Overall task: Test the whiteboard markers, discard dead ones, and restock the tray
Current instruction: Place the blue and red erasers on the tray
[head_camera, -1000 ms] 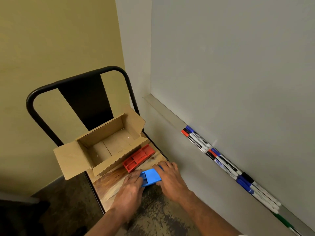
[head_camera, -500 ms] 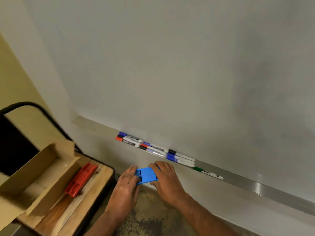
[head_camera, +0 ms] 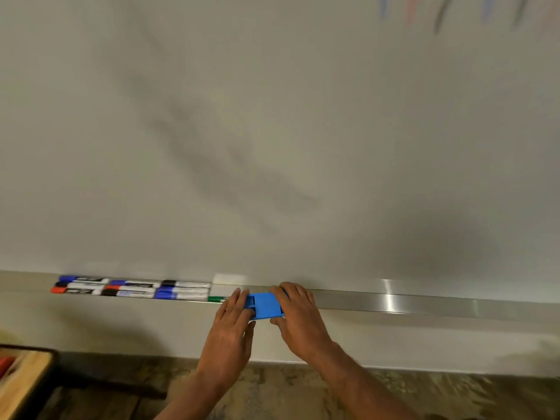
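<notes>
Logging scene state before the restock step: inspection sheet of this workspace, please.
Surface: metal marker tray along the bottom of the whiteboard.
Job's things: capped markers in rows on the tray; green marker partly behind the left hand; blurred colour strokes at the board's top.
Clutter: red object on a wooden chair seat, cropped.
Grippers: right hand grips a blue plastic block at the tray; left hand touches its end with straight fingers.
Cables: nothing seen.
Surroundings: wall below the board, patterned carpet.
</notes>
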